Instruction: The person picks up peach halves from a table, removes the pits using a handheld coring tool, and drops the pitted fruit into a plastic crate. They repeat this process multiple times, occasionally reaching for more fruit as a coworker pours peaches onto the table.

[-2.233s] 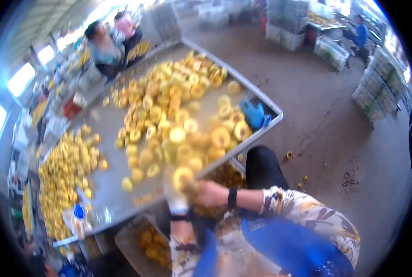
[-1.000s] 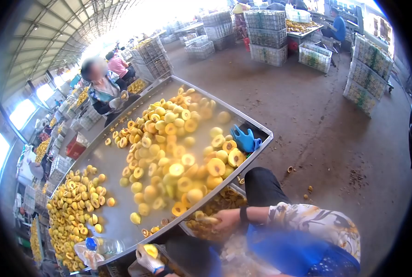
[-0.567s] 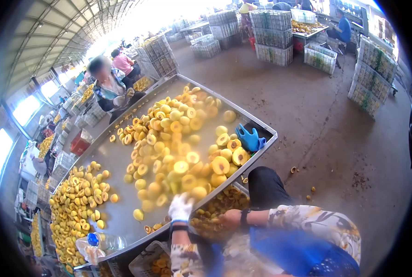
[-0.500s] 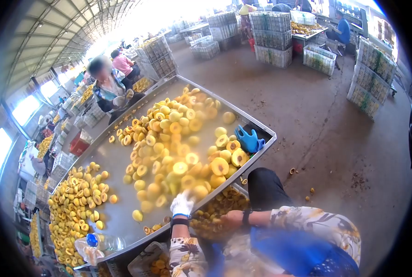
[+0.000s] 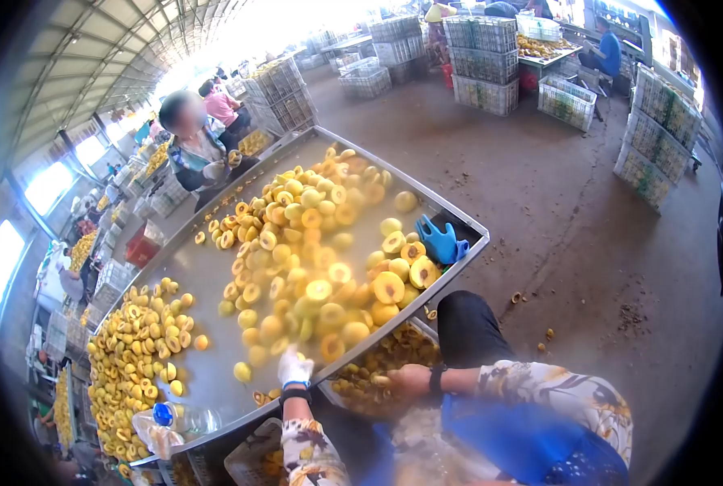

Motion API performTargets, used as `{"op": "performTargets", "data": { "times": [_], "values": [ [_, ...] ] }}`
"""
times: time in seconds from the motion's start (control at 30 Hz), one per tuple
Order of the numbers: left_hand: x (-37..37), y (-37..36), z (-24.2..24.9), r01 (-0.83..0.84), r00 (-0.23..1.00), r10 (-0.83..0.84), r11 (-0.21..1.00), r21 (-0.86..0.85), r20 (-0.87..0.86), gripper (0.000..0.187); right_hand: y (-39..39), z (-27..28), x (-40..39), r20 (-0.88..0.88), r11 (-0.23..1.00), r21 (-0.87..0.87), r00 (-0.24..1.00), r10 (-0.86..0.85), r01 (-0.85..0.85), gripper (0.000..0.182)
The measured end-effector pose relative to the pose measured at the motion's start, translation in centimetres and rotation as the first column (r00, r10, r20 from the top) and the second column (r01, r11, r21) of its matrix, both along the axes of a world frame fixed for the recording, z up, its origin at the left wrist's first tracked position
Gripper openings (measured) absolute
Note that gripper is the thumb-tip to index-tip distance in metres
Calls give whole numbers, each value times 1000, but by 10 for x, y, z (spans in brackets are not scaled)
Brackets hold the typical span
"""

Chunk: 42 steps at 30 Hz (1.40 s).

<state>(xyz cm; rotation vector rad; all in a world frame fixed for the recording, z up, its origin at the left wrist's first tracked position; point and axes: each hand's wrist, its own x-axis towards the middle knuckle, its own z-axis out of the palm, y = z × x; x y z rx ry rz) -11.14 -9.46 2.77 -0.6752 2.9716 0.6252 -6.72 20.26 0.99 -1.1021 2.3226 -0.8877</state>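
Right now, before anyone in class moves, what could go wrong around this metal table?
The clear bottle lies on its side near the edge of the table, so a bump might roll it off.
The gloved left hand is close to loose fruit halves near the rim and could knock some over.
Scraps on the floor beside the person's knee might make someone slip.

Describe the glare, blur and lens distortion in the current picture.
Head view: left-hand windows and the hall's far end glare white; head view: haze softens the central fruit pile, and the blue cloth is blurred; head view: the roof bows, corners are black.
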Motion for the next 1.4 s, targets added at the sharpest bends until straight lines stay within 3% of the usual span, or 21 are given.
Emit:
{"op": "performTargets", "data": {
  "times": [0.03, 0.07, 0.1, 0.17, 0.27, 0.3, 0.37, 0.53, 0.57, 0.6, 0.67, 0.7, 0.77, 0.8, 0.9, 0.93, 1.0, 1.03, 1.17, 1.23, 1.4],
  "values": [
    [-1, -4, -2, -82, 994, 89, 992, 92, -68, 45, 1, 35, 1, 63, 990, -38, 989, -134, 136, 29],
    [12, 10, 23, -2, 978, 27, 993, 119, -209, 43, 3, 70, 1, 130, 958, -81, 956, -262, 274, 30],
    [18, 15, 25, -4, 957, 158, 845, 535, -243, 44, -1, 76, -4, 66, 944, -39, 944, -324, 327, 24],
    [35, 42, 45, 132, 930, 288, 320, 938, -230, 44, -10, 49, -17, -53, 928, -212, 944, -324, 307, 37],
    [51, 89, 66, 214, 940, 273, -12, 977, -202, 35, -22, 76, -31, -70, 912, -352, 966, -250, 210, 56],
    [52, 92, 54, 187, 957, 235, -48, 981, -171, 33, -25, 77, -33, -105, 931, -333, 975, -198, 153, 57],
    [48, 98, 29, 69, 971, 239, -312, 947, 8, 35, -29, 72, -40, -171, 957, -288, 981, -93, 41, 61],
    [58, 108, 28, 456, 875, 7, 327, 828, -485, 49, -24, 67, -49, -158, 961, -275, 985, -73, 27, 63],
    [48, 85, 11, 702, 695, -511, 635, 323, -505, 51, -26, 68, -50, -113, 946, -319, 989, -98, 58, 59],
    [58, 101, 45, 513, 845, -275, 658, 552, -458, 49, -34, 38, -58, -52, 880, -461, 987, -151, 110, 50],
    [56, 111, 60, 377, 912, -21, 443, 814, -411, 48, -33, 41, -51, 493, 741, -541, 864, -103, 398, 35],
    [54, 115, 63, 318, 931, 79, 302, 899, -356, 54, -23, 79, -47, 840, 713, -388, 543, 12, 584, 29],
    [53, 126, 68, 247, 942, 212, 93, 965, -261, 73, -23, 49, -56, 891, 666, -427, 158, 426, 611, 23],
    [57, 132, 75, 218, 943, 256, 6, 976, -212, 70, -25, 72, -44, 890, 638, -414, 140, 435, 650, 25],
    [54, 143, 59, 229, 873, 468, -150, 962, -134, 60, -34, 64, -38, 914, 708, -353, 388, 121, 612, 26],
    [53, 142, 60, 204, 860, 505, -214, 955, -70, 54, -36, 61, -36, 796, 743, -357, 601, -76, 567, 26],
    [53, 133, 23, 308, 817, 309, 480, 821, -487, 51, -39, 55, -31, 326, 811, -326, 863, -385, 485, 26],
    [50, 130, 18, 285, 802, 331, 520, 805, -497, 51, -39, 56, -31, 16, 841, -297, 883, -468, 452, 26],
    [44, 123, 4, 214, 709, 335, 737, 641, -621, 49, -31, 61, -15, 35, 922, -203, 943, -331, 331, 25],
    [42, 120, 8, 233, 714, 293, 757, 611, -636, 48, -30, 52, -13, 3, 934, -199, 953, -302, 297, 24],
    [44, 120, 26, 263, 761, 466, 415, 871, -451, 49, -33, 47, -8, -20, 947, -154, 958, -287, 281, 22]
  ]
}}
